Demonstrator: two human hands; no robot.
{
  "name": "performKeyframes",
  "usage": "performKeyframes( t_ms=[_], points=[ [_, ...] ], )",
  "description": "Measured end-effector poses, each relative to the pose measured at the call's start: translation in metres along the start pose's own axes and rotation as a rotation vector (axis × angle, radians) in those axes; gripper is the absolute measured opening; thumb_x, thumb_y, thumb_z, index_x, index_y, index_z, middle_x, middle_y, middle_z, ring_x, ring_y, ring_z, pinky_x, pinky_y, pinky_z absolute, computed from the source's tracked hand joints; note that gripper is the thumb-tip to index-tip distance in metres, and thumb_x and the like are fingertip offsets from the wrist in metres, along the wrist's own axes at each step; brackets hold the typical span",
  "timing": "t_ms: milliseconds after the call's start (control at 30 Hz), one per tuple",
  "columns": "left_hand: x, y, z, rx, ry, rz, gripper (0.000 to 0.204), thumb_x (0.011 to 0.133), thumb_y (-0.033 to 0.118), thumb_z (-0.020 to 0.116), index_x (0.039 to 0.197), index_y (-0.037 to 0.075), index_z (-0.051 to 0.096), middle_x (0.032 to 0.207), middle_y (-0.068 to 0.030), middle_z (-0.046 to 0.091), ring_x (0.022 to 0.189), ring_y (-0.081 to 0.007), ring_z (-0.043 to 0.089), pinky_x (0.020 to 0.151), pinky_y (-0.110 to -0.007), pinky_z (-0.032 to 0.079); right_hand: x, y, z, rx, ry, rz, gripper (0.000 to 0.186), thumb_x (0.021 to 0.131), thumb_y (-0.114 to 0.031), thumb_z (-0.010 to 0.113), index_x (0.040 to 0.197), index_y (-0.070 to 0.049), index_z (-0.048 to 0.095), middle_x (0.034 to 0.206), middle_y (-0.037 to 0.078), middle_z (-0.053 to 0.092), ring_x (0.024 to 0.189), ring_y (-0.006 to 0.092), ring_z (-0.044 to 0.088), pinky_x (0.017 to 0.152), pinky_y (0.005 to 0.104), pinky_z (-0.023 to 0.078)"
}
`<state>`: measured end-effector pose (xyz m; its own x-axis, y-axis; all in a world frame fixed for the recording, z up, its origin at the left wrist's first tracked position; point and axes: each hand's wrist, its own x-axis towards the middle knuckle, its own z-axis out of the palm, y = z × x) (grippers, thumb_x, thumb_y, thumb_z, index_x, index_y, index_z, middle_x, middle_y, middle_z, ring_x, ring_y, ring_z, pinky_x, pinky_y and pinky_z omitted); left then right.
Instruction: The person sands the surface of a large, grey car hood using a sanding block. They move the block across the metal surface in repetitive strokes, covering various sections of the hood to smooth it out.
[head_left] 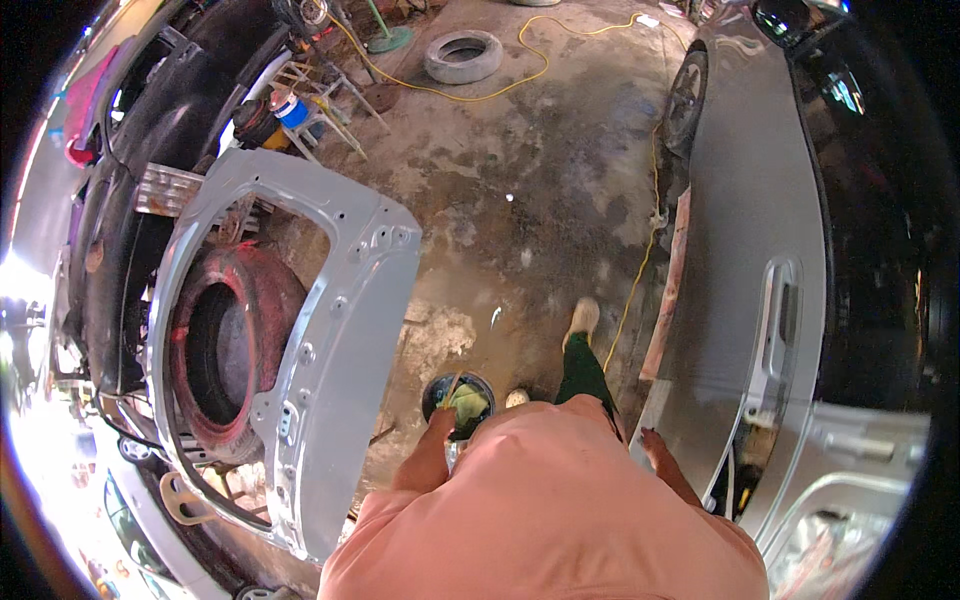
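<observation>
My left hand [441,422] is low on my left, at the rim of a dark round bucket [431,395]. A thin strip like a handle runs from the far rim to my fingers, which look closed on it. Something yellow-green, perhaps a cloth [468,402], shows inside the bucket. My right hand [654,446] hangs by my right side with nothing visible in it. Its fingers look loosely apart. The lower edge of the grey car side [745,250] is close to it; I cannot tell whether they touch.
A grey door frame panel [345,400] stands on the left, with a red-stained tire [270,300] behind it. Farther off are a loose tire [463,58], a stool [325,125] with a blue-and-white container [289,108] and a yellow cord [640,270] along the wet floor.
</observation>
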<state>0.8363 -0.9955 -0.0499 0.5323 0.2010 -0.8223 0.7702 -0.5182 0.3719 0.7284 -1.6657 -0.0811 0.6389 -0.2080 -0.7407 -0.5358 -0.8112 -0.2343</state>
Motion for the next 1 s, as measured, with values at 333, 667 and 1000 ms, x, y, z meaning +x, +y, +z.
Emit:
performKeyframes(
  t_ms=[333, 667, 1000],
  points=[
    [0.107, 0.241, -0.053, 0.405, 0.334, -0.061, 0.028, 0.098, 0.03, 0.062, 0.104, 0.009, 0.079, 0.106, -0.0209, 0.076, 0.098, -0.0396, 0.075, 0.08, -0.053, 0.059, 0.204, -0.12, -0.208, -0.079, -0.144, -0.144, 0.042, 0.099, -0.011, 0.054, 0.14, -0.004, 0.06, 0.129, 0.028, 0.066, 0.119, 0.0427, 0.065, 0.098, 0.0534, 0.055],
    [0.196, 0.385, -0.091, 0.758, 0.209, -0.1, 0.03, 0.102, 0.025, 0.06, 0.119, 0.004, 0.073, 0.112, -0.0202, 0.076, 0.103, -0.0364, 0.076, 0.086, -0.049, 0.062, 0.499, -0.496, -0.514, -0.07, -0.044, -0.358, 0.069, 0.106, -0.053, 0.049, 0.133, 0.009, 0.063, 0.135, 0.031, 0.065, 0.128, 0.0484, 0.058, 0.107, 0.0514, 0.045],
    [0.316, 0.534, -0.238, 0.611, 0.021, -0.123, 0.036, 0.092, 0.023, 0.076, 0.125, 0.008, 0.075, 0.119, -0.0168, 0.077, 0.114, -0.0313, 0.074, 0.085, -0.046, 0.063, 0.693, -0.752, -0.593, -0.34, -0.133, -0.306, 0.07, 0.105, -0.058, 0.046, 0.126, 0.005, 0.067, 0.124, 0.031, 0.068, 0.116, 0.0483, 0.064, 0.095, 0.0548, 0.05]
  ],
)
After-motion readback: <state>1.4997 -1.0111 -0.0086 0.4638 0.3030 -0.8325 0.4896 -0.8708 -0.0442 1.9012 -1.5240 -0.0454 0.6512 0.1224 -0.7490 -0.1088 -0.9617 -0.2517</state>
